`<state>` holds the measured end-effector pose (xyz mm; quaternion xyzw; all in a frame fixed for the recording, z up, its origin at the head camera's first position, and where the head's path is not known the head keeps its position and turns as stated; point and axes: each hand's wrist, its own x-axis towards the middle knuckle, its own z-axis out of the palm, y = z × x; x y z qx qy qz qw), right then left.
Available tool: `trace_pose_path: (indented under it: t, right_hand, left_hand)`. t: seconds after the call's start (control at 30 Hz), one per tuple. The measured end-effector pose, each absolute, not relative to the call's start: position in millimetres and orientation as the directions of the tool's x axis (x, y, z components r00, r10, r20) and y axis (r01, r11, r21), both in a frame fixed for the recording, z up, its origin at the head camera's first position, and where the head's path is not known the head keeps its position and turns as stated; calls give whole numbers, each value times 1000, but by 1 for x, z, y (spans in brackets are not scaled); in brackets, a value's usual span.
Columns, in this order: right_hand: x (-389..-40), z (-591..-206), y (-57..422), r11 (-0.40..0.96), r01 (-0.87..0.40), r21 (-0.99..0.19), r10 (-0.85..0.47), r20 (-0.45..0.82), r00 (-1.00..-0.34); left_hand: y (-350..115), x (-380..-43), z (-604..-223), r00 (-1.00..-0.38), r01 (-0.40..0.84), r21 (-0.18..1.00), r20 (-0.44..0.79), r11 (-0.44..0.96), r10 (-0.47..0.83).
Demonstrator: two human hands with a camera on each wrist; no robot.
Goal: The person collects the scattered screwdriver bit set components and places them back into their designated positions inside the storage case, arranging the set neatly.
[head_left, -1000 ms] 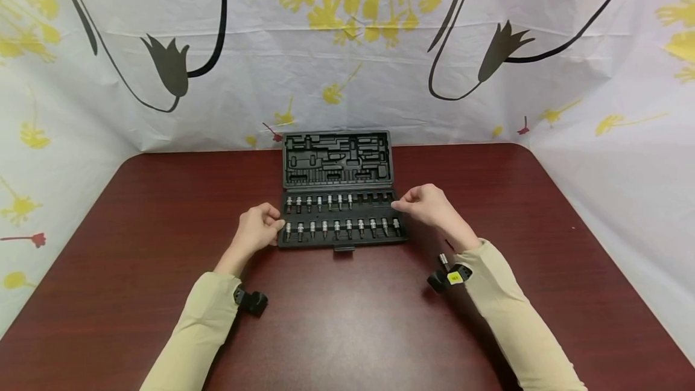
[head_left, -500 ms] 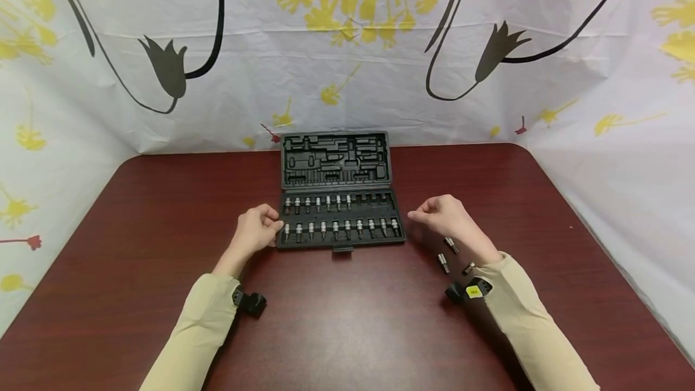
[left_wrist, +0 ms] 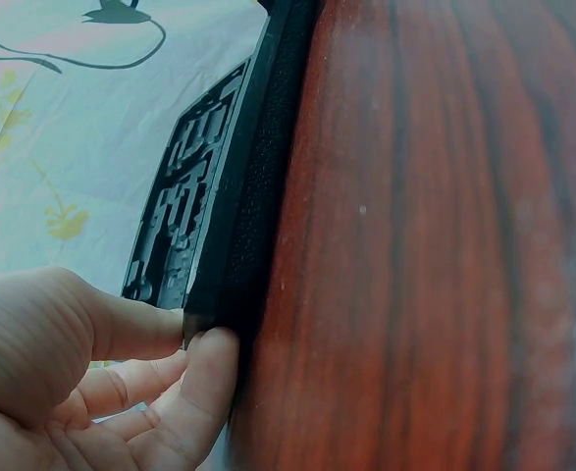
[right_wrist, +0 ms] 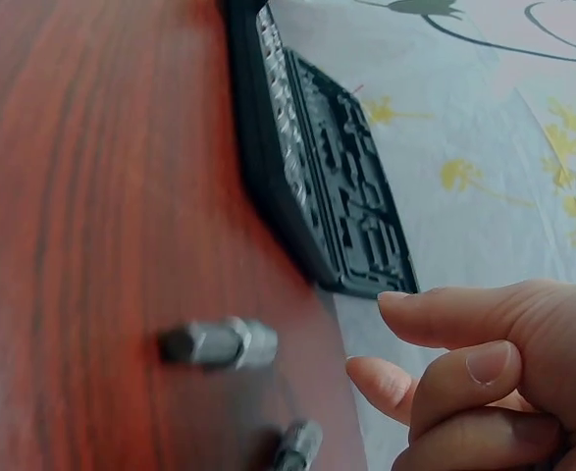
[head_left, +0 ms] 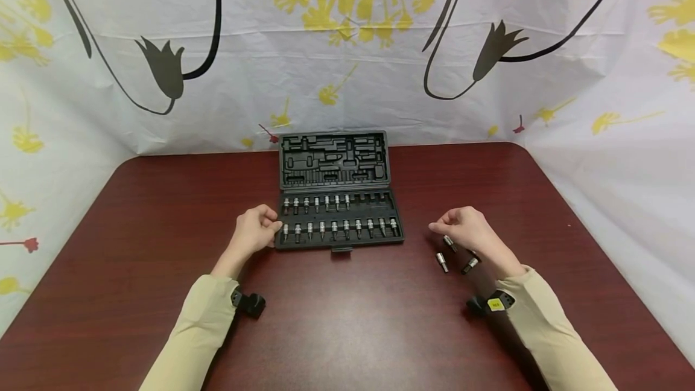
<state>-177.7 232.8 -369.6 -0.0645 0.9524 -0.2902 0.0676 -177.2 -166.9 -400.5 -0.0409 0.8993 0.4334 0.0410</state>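
A black bit socket case [head_left: 341,217] lies open on the table, with metal bit sockets [head_left: 345,229] in two rows. My left hand [head_left: 254,226] pinches the left edge of the case; in the left wrist view the thumb [left_wrist: 135,329] lies on its rim. Over the table to the right of the case is my right hand [head_left: 468,231], nothing between its parted thumb and index finger. Loose bit sockets lie below and beside it: one [head_left: 442,262] nearest the case, one [head_left: 449,243] by the fingers, another [head_left: 470,265] near the wrist. The hand may hide more.
The lid [head_left: 334,160] of the case leans back near the table's [head_left: 347,318] far edge, its moulded recesses showing. Several slots at the right of the upper row hold no socket. A patterned white cloth [head_left: 347,89] hangs behind the table.
My right hand has moved right and toward me, from the case's right edge to above the loose bit sockets, uncovering some. My left hand has stayed on the case.
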Motion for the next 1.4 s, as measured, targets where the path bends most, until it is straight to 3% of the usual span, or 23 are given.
trace_pose_path:
  t: [0.73, 1.4]
  right_hand:
    - [-169, -384, 255, 858, -79, -508, -146, -95, -985]
    - [-185, -380, 238, 851, -100, -515, -162, -77, -984]
  left_hand:
    - [-167, -177, -399, -994, -107, 770, -105, 629, -41]
    - [-167, -177, -400, -994, -107, 777, -105, 620, -40]
